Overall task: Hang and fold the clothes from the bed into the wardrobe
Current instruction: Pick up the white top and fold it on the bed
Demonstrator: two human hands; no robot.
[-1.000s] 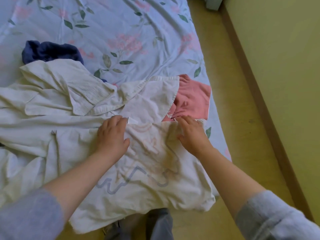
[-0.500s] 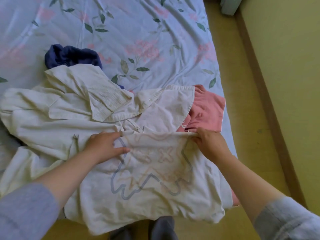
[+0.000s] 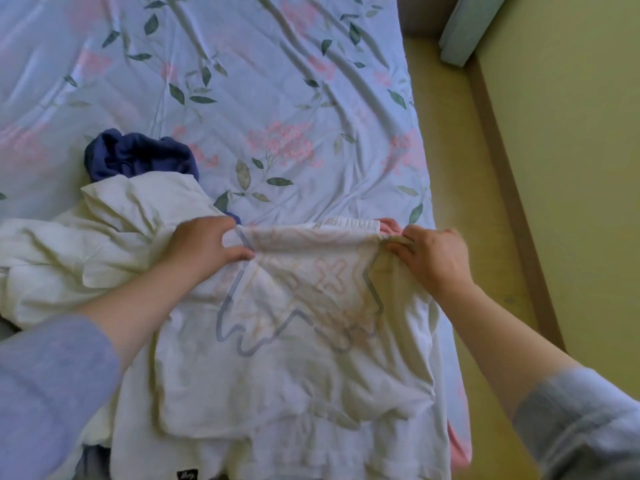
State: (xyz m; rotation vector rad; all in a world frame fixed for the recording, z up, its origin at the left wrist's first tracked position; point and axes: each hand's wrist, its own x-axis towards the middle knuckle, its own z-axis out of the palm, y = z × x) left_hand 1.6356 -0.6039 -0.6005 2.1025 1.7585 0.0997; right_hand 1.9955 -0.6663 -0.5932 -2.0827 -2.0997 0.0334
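Note:
A white T-shirt (image 3: 294,368) with a faint blue and orange print lies spread at the near edge of the bed. My left hand (image 3: 204,244) grips its top edge on the left, my right hand (image 3: 429,254) grips the same edge on the right. A crumpled cream shirt (image 3: 97,244) lies to the left, partly under my left arm. A dark blue garment (image 3: 138,155) sits behind it. A pink garment (image 3: 459,445) is mostly hidden under the T-shirt, showing only at the bed's right edge.
The bed carries a pale blue floral sheet (image 3: 277,98). A yellowish floor strip (image 3: 460,168) runs along the bed's right side, bounded by a wall with a brown skirting (image 3: 512,202). A grey-green object (image 3: 460,29) stands at the far corner.
Both hands have pulled the T-shirt's top edge away from me and stretched it wide, covering most of the pink garment. The view has shifted up the bed.

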